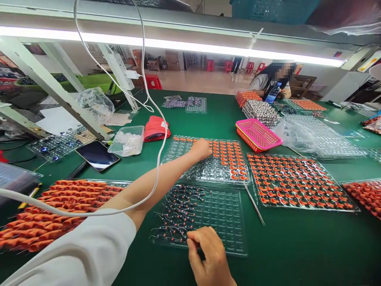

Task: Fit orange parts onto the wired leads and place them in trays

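Note:
My left hand reaches over a clear blister tray partly filled with small orange parts. Its fingers are closed and turned away, so whatever they hold is hidden. Nearer to me, my right hand pinches thumb and forefinger at the lower edge of a group of small dark wired parts. What sits between those fingertips is too small to make out. These wired parts lie in the left half of a second clear tray, whose right-hand pockets show bare.
Tweezers lie right of the near tray. A full orange-part tray, a pink basket and stacked orange pieces surround the work. A phone and plastic box are left. A white cable hangs in front. Someone sits opposite.

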`<state>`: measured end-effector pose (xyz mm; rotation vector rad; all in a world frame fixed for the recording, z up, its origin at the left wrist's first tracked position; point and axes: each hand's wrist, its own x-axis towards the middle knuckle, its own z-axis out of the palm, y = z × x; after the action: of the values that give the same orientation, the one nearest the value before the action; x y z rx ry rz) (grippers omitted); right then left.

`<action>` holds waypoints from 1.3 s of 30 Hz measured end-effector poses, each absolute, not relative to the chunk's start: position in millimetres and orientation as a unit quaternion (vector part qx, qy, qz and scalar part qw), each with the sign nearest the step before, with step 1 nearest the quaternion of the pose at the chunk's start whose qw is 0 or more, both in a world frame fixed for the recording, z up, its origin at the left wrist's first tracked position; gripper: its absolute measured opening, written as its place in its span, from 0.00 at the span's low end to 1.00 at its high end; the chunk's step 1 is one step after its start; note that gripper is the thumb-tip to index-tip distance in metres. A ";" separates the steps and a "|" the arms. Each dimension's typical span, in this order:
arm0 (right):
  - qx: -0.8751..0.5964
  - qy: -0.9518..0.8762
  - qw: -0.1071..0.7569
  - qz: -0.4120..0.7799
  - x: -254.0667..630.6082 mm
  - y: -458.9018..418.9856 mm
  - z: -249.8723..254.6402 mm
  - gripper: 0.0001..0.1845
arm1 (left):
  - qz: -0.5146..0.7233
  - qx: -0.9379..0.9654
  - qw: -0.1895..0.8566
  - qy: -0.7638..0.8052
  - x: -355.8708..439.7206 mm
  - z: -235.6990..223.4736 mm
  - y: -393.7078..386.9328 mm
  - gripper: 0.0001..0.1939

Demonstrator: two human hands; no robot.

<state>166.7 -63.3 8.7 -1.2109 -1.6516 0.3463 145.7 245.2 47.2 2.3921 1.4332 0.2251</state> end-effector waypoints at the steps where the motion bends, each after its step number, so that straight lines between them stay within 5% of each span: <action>1: -0.507 -0.683 0.505 0.147 167.5 -63.5 9.0 0.09 | 0.099 0.842 0.172 0.502 145.0 51.2 240.7 0.09; 10: -0.556 -0.646 0.495 0.170 177.9 -66.4 7.6 0.10 | 0.203 0.831 0.271 0.440 87.7 98.2 152.1 0.04; 16: -0.567 -0.710 0.382 0.171 203.2 -71.6 17.4 0.14 | 0.281 0.695 0.534 0.390 18.1 90.1 66.6 0.08; 22: -0.577 -0.759 0.282 0.107 227.2 -41.4 27.8 0.11 | 0.280 0.538 0.667 0.433 -2.5 59.3 47.3 0.12; 29: -0.616 -0.760 0.166 0.126 218.3 17.9 28.8 0.07 | 0.295 0.431 0.761 0.385 8.1 35.7 47.4 0.12; 39: -0.606 -0.777 0.134 0.111 208.2 33.1 17.6 0.05 | 0.299 0.429 0.760 0.386 2.3 24.4 43.9 0.17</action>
<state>208.2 33.1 17.6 -1.7560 -2.2519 0.3219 2.3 43.9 24.4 0.9336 0.8414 0.6511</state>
